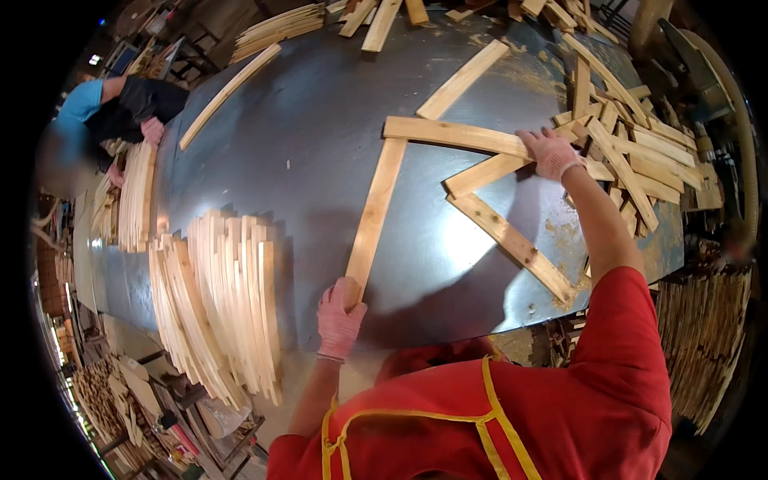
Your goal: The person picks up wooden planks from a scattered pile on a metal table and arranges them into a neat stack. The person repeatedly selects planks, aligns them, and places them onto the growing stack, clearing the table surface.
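Note:
Both my hands wear pale pink gloves. My left hand (pixel 340 318) is closed around the near end of a wooden board (pixel 374 220), which runs away from me across the dark metal table (pixel 320 172). At its far end that board meets a crosswise wooden plank (pixel 456 134); the plank's left end overlaps it. My right hand (pixel 550 154) grips the plank's right end, beside the heap of boards. Another short board (pixel 488 174) passes close under that hand. A knotty board (pixel 512 244) lies slanted nearer to me, touching the short board's left end.
A jumbled heap of boards (pixel 640 160) covers the table's right side. Neat rows of strips (pixel 232 296) stand at its left edge. Loose boards (pixel 462 80) lie farther off. A co-worker in blue (pixel 84 104) handles strips (pixel 138 196) at the far left.

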`<control>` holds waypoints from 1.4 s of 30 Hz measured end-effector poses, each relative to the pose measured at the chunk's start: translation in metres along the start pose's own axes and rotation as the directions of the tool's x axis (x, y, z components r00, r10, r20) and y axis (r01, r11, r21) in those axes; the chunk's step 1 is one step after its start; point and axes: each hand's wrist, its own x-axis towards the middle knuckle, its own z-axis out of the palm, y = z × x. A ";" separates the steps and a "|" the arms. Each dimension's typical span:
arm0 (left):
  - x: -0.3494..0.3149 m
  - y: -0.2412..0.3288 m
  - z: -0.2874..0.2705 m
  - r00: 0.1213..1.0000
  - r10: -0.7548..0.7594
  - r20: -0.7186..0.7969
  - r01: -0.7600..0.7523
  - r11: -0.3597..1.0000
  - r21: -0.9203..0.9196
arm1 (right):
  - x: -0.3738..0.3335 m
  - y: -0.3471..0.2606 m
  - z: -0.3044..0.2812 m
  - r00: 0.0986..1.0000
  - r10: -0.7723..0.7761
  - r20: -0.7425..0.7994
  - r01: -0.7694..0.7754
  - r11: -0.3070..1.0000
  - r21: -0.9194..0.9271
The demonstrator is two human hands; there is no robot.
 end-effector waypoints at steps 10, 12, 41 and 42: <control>-0.072 0.034 -0.062 0.860 -0.184 0.476 0.505 0.445 -0.739 | -0.042 -0.211 -0.113 0.980 -0.128 0.149 -0.074 0.464 0.883; -0.093 0.011 -0.064 0.904 -0.254 0.343 0.425 0.601 -0.677 | -0.076 -0.285 -0.126 0.952 -0.183 0.247 -0.225 0.134 0.965; -0.089 -0.061 -0.075 0.978 0.211 -0.005 -0.146 0.693 0.706 | -0.183 -0.186 -0.045 0.910 0.269 0.315 -0.409 0.698 0.587; -0.081 -0.052 -0.054 0.957 0.288 0.030 -0.239 0.726 0.645 | -0.178 -0.206 -0.048 0.880 0.283 0.381 -0.474 0.478 0.740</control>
